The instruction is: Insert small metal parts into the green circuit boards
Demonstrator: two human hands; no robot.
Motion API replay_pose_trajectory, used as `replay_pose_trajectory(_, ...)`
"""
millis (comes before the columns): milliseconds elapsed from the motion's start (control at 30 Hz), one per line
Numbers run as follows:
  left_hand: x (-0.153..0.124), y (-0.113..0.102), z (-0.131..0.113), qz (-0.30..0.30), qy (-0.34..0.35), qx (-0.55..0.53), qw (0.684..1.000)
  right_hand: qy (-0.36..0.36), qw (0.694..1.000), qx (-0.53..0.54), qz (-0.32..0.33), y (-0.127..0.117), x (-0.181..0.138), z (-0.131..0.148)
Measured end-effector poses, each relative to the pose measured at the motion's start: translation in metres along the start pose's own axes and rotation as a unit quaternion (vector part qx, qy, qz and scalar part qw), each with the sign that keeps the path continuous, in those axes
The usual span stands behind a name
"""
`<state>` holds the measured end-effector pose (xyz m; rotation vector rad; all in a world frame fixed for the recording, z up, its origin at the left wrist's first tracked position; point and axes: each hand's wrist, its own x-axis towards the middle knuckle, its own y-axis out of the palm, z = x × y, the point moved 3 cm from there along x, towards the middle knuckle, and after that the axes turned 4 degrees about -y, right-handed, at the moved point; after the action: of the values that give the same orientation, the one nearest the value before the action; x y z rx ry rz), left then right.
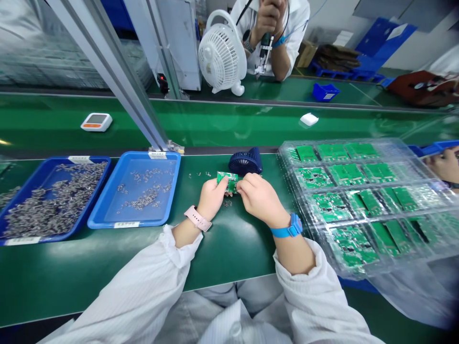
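Observation:
A small green circuit board (227,180) is held just above the green table mat, between both hands. My left hand (212,197) pinches its left edge, with a pink watch on that wrist. My right hand (260,197) is closed at the board's right edge, and a blue strap circles that wrist. Whether the right fingers also hold a small part is hidden. A few tiny metal parts (227,204) lie on the mat under the hands. A dark blue fan (245,162) stands just behind the board.
A clear plastic tray stack (412,157) with several green boards fills the right. Two blue trays (168,191) (93,198) of small metal parts sit at left. Beyond a conveyor, a white fan (221,56) and another person's hands with a screwdriver (266,43). A co-worker's hand (446,165) shows far right.

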<state>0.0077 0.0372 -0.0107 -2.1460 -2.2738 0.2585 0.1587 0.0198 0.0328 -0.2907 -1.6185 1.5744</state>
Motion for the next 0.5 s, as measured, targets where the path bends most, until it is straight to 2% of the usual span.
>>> replay_pose_trajectory(200, 0.0023, -0.0005, 0.0053, 0.001, -0.001, -0.028, 1.0, 0.005, 1.0, 0.03, -0.005, 0.0051, 0.0003, 0.0017)
replay_pose_trajectory(500, 0.0024, -0.0012, 0.0004, -0.001, -0.008, -0.04, 0.999, 0.013, 0.998, 0.065, -0.012, 0.0098, 0.0008, 0.003)
